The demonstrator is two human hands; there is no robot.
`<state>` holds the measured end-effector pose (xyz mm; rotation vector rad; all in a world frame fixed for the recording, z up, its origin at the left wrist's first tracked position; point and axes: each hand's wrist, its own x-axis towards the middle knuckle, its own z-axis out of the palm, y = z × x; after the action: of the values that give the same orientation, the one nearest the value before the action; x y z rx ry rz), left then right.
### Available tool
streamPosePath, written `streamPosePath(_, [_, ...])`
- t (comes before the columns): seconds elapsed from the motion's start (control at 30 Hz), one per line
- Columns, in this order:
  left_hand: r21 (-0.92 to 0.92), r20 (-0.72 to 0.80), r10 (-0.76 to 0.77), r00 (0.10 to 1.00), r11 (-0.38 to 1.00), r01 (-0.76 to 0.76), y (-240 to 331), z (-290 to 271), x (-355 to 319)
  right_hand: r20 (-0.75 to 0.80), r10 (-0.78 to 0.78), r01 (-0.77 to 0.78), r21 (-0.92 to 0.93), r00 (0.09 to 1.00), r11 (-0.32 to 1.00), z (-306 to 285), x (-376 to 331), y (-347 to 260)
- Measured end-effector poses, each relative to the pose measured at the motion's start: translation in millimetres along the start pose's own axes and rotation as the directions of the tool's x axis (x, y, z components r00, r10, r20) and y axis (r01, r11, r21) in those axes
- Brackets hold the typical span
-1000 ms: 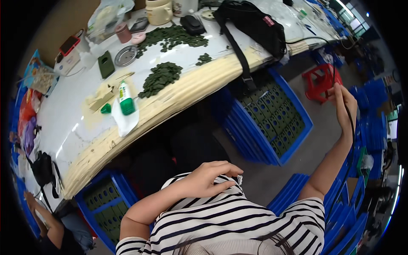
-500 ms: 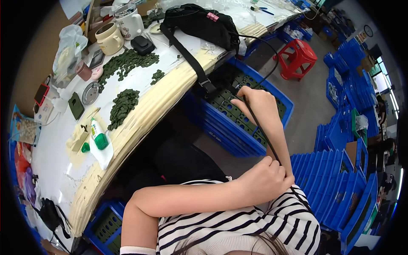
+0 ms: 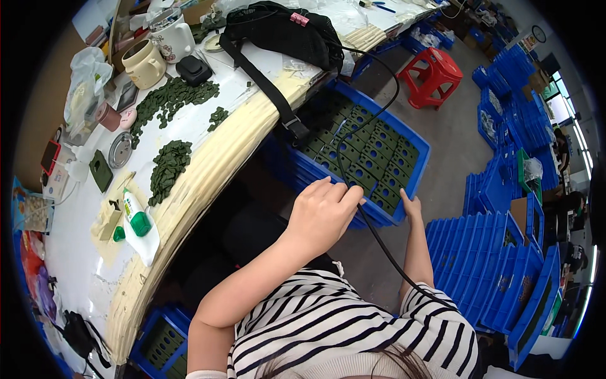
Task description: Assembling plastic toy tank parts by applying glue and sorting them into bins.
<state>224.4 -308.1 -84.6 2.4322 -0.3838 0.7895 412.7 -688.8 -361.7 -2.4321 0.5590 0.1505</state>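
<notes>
A blue crate [image 3: 379, 165] of green parts, under the white table [image 3: 82, 265] edge, is gripped at its near corner by the right hand [image 3: 411, 207]; rigid and probably heavy, it seems best held by the rim. A black cable [image 3: 385, 243] is pinched in the left hand [image 3: 323, 211].

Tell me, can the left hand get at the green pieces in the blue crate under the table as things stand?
Probably yes. The left hand holds a black cable right at the blue crate; the green pieces lie uncovered, though the cable crosses them.
</notes>
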Motion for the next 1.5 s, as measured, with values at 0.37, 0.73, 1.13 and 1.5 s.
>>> streamPosePath(0.37, [-0.031,-0.017,-0.048,0.999,0.998,0.048,-3,-7,-8,-0.039,0.086,-0.058,0.468,0.996,0.882,12,-8,-17])
streamPosePath(0.73, [0.014,-0.014,-0.062,0.998,0.998,0.062,-4,-9,-18,0.243,-0.016,-0.187,0.783,0.970,0.593,-4,-11,-45])
streamPosePath(1.13, [-0.027,-0.015,-0.036,0.999,0.999,0.035,1,-5,-23,0.441,-0.031,-0.381,0.808,0.897,0.450,-37,-44,-63])
streamPosePath(1.5, [0.042,-0.136,0.045,0.990,0.998,-0.040,7,-21,-17,0.306,-0.224,-0.253,0.938,0.925,0.237,-98,-110,-46])
